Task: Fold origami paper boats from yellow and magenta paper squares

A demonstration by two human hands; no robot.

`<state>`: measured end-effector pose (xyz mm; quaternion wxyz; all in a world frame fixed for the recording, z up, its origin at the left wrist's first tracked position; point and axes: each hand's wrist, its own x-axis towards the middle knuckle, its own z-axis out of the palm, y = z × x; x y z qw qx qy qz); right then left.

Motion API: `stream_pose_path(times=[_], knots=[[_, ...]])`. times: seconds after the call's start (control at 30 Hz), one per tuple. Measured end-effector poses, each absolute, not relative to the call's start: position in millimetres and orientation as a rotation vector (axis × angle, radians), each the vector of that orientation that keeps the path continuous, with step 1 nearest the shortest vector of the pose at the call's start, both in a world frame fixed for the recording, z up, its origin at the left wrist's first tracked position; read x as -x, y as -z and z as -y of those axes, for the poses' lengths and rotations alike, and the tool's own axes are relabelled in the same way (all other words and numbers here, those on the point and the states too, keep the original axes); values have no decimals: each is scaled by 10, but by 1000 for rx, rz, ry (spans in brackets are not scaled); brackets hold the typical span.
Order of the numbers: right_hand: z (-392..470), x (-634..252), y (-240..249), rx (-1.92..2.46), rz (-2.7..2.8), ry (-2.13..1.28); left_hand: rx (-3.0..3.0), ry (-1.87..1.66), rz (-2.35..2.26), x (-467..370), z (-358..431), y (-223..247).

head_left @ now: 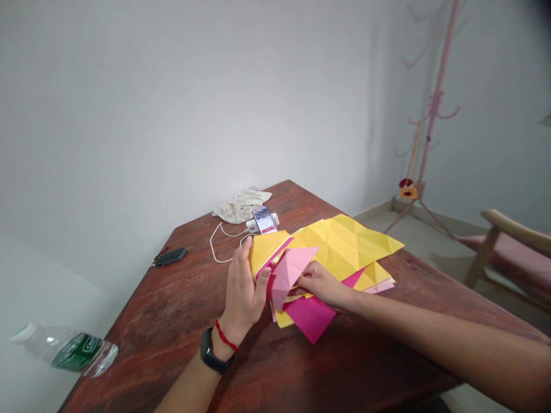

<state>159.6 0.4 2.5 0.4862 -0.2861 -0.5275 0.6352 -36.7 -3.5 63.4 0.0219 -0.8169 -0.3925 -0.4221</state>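
Observation:
My left hand is closed around a folded bundle of yellow, pink and magenta paper, its thumb pressing the near side. A light pink folded flap stands out from that bundle. My right hand reaches in from the right with its fingers bent at the lower edge of the pink flap; the fingertips are partly hidden by the paper. Under and beside the hands lie a large creased yellow sheet and a magenta sheet, with more yellow and pink layers beneath.
Behind the paper are a phone, a white cable and a crumpled cloth. A black case and a plastic bottle are at the left. The wooden table ends near a chair and a coat rack.

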Motion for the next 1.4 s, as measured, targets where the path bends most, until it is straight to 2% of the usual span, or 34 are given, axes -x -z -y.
stream_pose_path(times=[0.53, 1.13, 1.4], knots=[[-3, -1581, -33, 732, 1230, -1570, 2508, 1338, 1232, 345, 26, -584], [64, -1647, -62, 774, 1365, -1304, 2475, 1234, 1036, 316, 74, -537], [7, -1681, -14, 749, 1483, -1207, 2503, 1057, 953, 285, 110, -533]])
